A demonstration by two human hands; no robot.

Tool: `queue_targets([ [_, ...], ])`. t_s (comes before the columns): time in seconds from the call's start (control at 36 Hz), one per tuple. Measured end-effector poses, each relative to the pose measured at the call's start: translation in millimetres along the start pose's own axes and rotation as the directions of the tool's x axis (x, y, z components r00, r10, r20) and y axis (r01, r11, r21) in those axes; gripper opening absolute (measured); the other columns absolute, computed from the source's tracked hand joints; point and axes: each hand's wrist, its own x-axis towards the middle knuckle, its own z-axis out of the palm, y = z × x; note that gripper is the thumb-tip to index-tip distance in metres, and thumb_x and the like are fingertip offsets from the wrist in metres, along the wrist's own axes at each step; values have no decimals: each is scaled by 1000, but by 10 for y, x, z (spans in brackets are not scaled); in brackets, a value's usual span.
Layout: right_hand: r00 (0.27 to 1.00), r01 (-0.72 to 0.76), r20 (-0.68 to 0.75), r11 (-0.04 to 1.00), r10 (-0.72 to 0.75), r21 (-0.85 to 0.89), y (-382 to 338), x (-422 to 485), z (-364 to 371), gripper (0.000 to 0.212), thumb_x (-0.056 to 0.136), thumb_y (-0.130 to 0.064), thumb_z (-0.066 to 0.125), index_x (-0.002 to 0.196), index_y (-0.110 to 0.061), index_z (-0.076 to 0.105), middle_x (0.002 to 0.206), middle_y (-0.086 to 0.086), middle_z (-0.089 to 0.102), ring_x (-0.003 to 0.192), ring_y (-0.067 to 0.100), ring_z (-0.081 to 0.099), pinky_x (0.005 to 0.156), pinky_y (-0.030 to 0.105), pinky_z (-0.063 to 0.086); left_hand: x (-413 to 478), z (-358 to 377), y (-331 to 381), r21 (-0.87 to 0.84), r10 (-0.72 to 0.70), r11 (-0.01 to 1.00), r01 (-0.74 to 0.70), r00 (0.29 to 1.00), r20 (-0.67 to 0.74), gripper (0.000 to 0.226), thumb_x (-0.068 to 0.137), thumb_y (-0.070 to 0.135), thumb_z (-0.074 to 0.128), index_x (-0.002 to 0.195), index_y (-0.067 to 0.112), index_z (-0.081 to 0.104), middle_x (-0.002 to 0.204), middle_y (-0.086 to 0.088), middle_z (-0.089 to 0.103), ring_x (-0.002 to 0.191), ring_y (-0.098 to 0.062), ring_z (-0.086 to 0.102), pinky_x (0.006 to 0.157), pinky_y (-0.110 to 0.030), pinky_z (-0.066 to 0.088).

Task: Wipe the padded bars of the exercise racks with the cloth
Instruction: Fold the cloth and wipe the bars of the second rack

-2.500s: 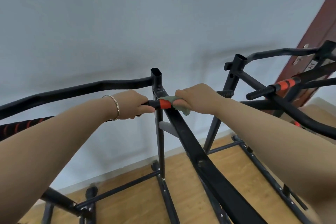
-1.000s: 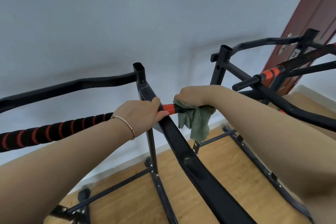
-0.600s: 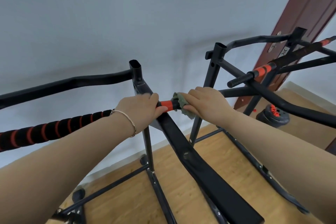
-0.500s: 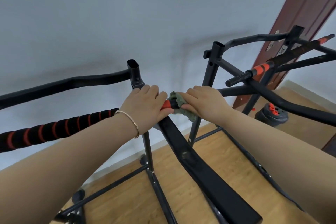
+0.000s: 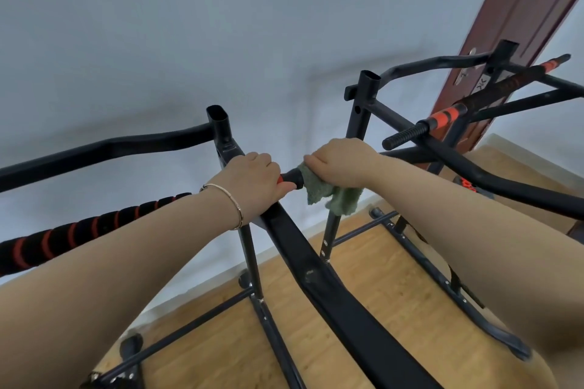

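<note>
Two hands on padded bar (image 5: 292, 177), left hand (image 5: 252, 181) gripping it, right hand (image 5: 341, 163) w/ green cloth (image 5: 328, 193) clenched at end

Head-worn view, down, close over bars (image 5: 292, 176)

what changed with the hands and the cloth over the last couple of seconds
The right hand slid the green cloth outward along the padded bar to its black end, so more cloth now hangs loose below. The left hand shifted along the bar and now covers most of the orange band. Unchanged: left hand gripping the bar, right hand holding the cloth, second rack untouched.
</note>
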Motion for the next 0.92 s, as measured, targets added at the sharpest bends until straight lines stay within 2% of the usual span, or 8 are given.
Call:
queue_targets([
  [0.11, 993, -37, 112, 998, 32, 46, 4, 55, -81, 47, 104, -38, 25, 69, -12, 43, 66, 4, 49, 64, 23, 48, 58, 35, 36, 12, -28, 23, -48, -20, 999, 20, 1000, 2, 49, 103, 51, 22, 105, 14, 53, 102, -3, 52, 96, -23, 51, 85, -34, 44],
  [0.25, 933, 169, -297, 976, -203, -135, 171, -272, 203, 48, 105, -46, 18, 85, -19, 51, 67, -5, 51, 59, 21, 49, 51, 36, 38, 32, 0, -23, -77, 14, 997, -12, 999, 33, 38, 104, 47, 27, 108, 18, 51, 93, -1, 45, 85, -21, 43, 82, -34, 47],
  [0.39, 893, 266, -338, 954, -299, -139, 348, -475, 346, 44, 105, -38, 38, 138, -13, 53, 112, 1, 62, 97, 22, 56, 88, 40, 45, 38, 8, -67, -77, 21, 997, -16, 997, 72, 19, 105, 39, 39, 117, 28, 48, 99, -1, 50, 90, -22, 49, 83, -37, 49],
  [0.5, 891, 261, -381, 965, -248, -19, 293, -504, 279, 52, 102, -50, 37, 135, -16, 57, 126, -2, 63, 115, 18, 55, 111, 39, 33, 75, -34, -49, -2, 74, 997, -74, 995, 71, 29, 103, 39, 39, 130, 27, 35, 104, -5, 49, 94, -26, 49, 71, -33, 41],
  [0.61, 869, 219, -456, 976, -194, 2, 125, -399, 324, 48, 107, -40, 28, 108, -12, 66, 84, 0, 63, 74, 23, 55, 73, 40, 45, 166, -100, 49, -83, 40, 996, -32, 994, 105, 38, 105, 49, 21, 98, 23, 48, 96, -1, 54, 93, -24, 52, 83, -39, 48],
  [0.75, 832, -12, -553, 995, -42, -94, -36, -255, 384, 46, 105, -36, 34, 64, -18, 45, 52, -2, 38, 45, 22, 36, 45, 31, 24, 180, -39, 80, -147, -13, 989, 19, 999, 41, 38, 107, 41, 30, 75, 35, 9, 71, 7, 34, 83, -22, 53, 76, -37, 46],
  [0.81, 874, -93, -485, 987, 20, -127, -95, -179, 283, 42, 99, -31, 30, 59, -19, 32, 45, -4, 33, 38, 24, 35, 45, 24, 19, 180, -38, 78, -102, -9, 995, 11, 1000, 28, 42, 107, 38, 33, 75, 34, 6, 69, 7, 30, 80, -22, 51, 73, -36, 44],
  [0.92, 991, -132, -14, 986, 131, -101, -88, 60, 3, 37, 100, -27, 28, 66, -15, 38, 67, 1, 48, 64, 24, 48, 55, 30, 28, 202, -53, 99, -33, -44, 998, 46, 997, 69, 34, 105, 49, 21, 81, 26, 30, 76, 4, 41, 77, -22, 44, 68, -33, 34],
])
